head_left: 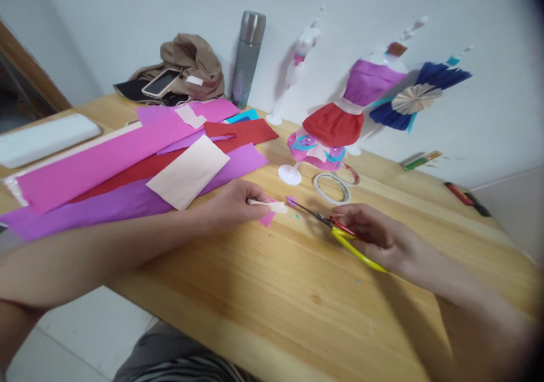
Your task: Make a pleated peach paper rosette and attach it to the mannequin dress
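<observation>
My left hand (236,203) is closed in a pinch on a small strip of pale paper (272,206) with a pink scrap under it, resting on the wooden table (272,291). My right hand (374,232) grips scissors (340,232) with yellow and red handles. The blades point left toward the paper strip, and a tiny pink bit sits at their tip (291,201).
Long sheets of pink, red, purple and peach crepe paper (127,172) lie at the left. A tape roll (331,188), several doll mannequins in paper dresses (335,121), a grey flask (247,59), a phone on a brown cloth (161,81) and a glue stick (423,160) stand further back.
</observation>
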